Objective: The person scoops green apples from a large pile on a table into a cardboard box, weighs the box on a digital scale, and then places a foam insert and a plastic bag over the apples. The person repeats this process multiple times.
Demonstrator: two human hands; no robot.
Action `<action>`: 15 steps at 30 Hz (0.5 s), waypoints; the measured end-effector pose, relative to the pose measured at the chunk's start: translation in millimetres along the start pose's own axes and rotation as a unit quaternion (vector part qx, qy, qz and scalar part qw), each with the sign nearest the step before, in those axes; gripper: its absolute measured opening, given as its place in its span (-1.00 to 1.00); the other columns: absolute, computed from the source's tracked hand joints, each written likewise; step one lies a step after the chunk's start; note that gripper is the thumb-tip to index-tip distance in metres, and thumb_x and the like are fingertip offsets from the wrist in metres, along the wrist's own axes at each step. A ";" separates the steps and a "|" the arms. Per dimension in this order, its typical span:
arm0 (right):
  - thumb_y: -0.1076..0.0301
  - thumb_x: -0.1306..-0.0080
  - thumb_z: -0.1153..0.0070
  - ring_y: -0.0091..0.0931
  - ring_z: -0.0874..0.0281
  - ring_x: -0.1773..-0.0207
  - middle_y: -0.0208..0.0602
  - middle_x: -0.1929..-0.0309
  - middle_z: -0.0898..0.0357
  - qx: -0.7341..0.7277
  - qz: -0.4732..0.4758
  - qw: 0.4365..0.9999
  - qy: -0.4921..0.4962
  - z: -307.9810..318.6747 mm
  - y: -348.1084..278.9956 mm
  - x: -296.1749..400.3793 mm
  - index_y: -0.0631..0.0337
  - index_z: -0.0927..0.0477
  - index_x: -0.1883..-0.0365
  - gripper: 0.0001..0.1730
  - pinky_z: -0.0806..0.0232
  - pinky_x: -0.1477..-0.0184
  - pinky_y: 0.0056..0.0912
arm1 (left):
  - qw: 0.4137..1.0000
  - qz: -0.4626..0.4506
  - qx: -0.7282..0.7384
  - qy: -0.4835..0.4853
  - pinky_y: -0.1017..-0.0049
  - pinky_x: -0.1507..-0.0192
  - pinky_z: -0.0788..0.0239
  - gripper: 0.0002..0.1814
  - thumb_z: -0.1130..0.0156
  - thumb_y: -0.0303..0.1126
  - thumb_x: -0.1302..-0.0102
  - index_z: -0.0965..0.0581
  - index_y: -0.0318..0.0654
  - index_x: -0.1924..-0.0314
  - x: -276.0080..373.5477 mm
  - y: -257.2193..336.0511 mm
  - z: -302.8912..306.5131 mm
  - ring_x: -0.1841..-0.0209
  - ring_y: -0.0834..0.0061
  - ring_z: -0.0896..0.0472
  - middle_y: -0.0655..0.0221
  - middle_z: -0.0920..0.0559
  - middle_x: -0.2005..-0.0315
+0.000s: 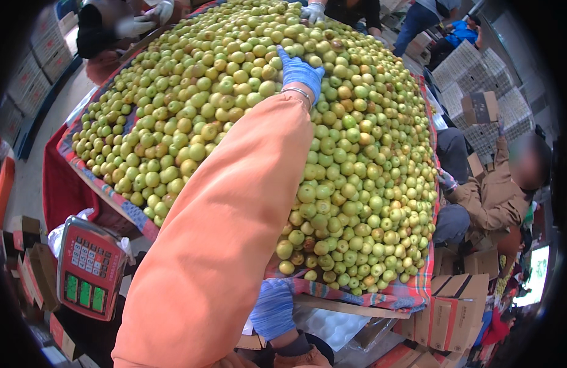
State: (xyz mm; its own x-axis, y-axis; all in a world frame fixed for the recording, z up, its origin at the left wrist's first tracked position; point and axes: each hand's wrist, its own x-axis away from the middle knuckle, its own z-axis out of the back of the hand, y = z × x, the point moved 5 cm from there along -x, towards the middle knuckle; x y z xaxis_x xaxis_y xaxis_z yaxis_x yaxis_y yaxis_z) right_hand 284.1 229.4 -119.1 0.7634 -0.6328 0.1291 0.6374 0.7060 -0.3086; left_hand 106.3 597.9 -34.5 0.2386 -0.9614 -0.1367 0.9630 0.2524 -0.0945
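A large heap of green jujubes, some with brown blush, lies on a plaid cloth. My left hand, in a blue knit glove with a metal band at the wrist, reaches across to the heap's far part. One finger stretches out over the fruit; the palm side is hidden. My right hand, also blue-gloved, hangs below the heap's near edge, beside a cardboard carton. Its fingertips are hidden. The orange sleeve of my left arm covers part of the heap.
A red digital scale with lit displays stands at lower left. Cartons are stacked at lower right, white crates at upper right. A person in brown sits on the right; a co-worker's gloved hand touches the heap's far side.
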 end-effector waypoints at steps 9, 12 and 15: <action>0.27 -0.11 -0.09 -0.34 -0.47 0.25 -0.37 0.45 -0.51 0.025 -0.010 0.999 0.029 -18.2 -0.5 2.3 0.01 -0.56 0.31 -0.83 -0.26 0.15 -0.18 | 0.988 0.112 -0.043 -0.096 -0.50 -0.17 0.38 -0.61 -0.06 -0.26 -0.29 -0.50 0.10 -0.13 40.0 -122.0 -20.6 -0.34 0.18 -0.16 0.41 -0.35 -0.24; 0.26 -0.11 -0.11 -0.32 -0.48 0.28 -0.35 0.45 -0.52 0.038 -0.022 0.999 0.029 -15.2 -2.7 -0.4 0.02 -0.57 0.32 -0.84 -0.26 0.16 -0.17 | 0.982 0.167 -0.040 -0.074 -0.47 -0.20 0.39 -0.61 -0.09 -0.24 -0.26 -0.51 0.14 -0.12 54.7 -152.8 -36.1 -0.34 0.15 -0.16 0.47 -0.39 -0.21; 0.24 -0.16 -0.06 -0.28 -0.46 0.27 -0.33 0.43 -0.50 0.034 -0.019 0.999 0.012 -13.5 -6.6 -2.1 0.05 -0.54 0.30 -0.83 -0.21 0.17 -0.12 | 0.979 0.197 -0.019 -0.043 -0.44 -0.23 0.40 -0.63 -0.10 -0.20 -0.23 -0.54 0.20 -0.06 70.7 -196.8 -44.9 -0.36 0.11 -0.10 0.45 -0.37 -0.21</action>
State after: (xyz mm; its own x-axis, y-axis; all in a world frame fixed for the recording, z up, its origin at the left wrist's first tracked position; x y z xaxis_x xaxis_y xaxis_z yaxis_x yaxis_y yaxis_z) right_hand 276.9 221.7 -130.0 0.7364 -0.6665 0.1163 0.6720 0.7008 -0.2393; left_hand -72.0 485.1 -69.8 0.6014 -0.7943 -0.0860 0.7895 0.6074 -0.0883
